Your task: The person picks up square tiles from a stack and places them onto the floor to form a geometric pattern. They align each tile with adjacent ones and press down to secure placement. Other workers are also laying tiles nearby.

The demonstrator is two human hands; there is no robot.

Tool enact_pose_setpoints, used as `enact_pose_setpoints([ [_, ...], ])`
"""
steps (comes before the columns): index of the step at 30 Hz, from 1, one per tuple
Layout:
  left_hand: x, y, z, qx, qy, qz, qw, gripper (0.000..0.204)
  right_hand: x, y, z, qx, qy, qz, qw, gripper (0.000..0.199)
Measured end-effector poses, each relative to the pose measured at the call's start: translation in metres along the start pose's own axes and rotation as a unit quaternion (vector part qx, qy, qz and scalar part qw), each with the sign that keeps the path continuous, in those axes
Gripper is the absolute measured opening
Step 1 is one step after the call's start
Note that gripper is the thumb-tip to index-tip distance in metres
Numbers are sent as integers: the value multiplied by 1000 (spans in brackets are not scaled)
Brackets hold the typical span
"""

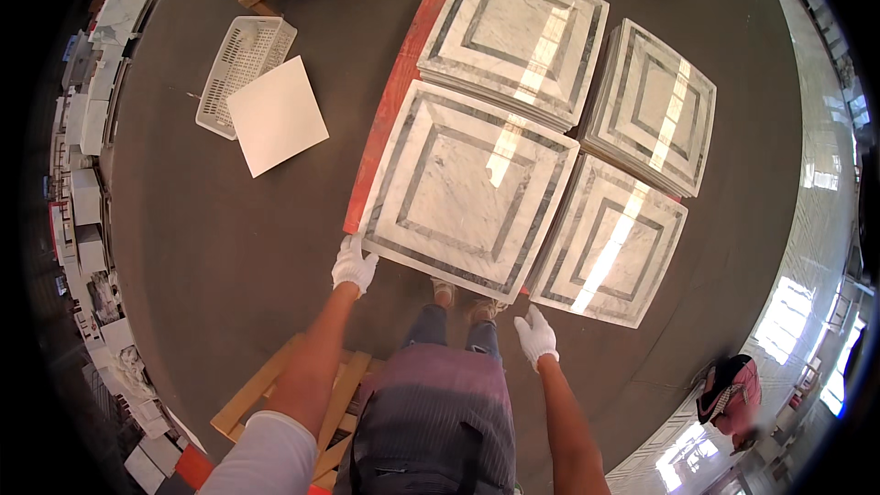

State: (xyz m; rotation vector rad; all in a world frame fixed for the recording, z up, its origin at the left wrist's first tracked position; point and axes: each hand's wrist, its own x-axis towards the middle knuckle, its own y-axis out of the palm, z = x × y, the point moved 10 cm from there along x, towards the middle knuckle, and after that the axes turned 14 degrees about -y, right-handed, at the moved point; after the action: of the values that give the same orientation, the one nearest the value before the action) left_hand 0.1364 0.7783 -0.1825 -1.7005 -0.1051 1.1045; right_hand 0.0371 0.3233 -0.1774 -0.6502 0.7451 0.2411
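gloved hands (354, 266) wide apart, bare forearms (313, 348) stretched forward

White gloves (355, 266), a pale sleeve (277, 445) and blue jeans (428, 326) accompany a dark striped garment (426, 423).

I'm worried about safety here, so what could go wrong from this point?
If lifted, the near-left slab might slip onto the shoes by its near edge. Knocking it against the far-left stack, close behind, could chip an edge. The left hand, by its corner, might get pinched.
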Motion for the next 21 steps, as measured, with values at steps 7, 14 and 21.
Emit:
enact_pose_setpoints([
  [7, 20, 23, -8, -52, -43, -17, 998, 70, 51, 14, -22, 45, -7, -14, 999, 51],
  [14, 34, 10, -4, -112, -86, 8, 990, 54, 62, 23, 9, 79, -12, -26, 996, 65],
  [21, 44, 8, 1, -106, -78, 1, 991, 45, 70, 30, 6, 83, 18, -27, 996, 70],
])
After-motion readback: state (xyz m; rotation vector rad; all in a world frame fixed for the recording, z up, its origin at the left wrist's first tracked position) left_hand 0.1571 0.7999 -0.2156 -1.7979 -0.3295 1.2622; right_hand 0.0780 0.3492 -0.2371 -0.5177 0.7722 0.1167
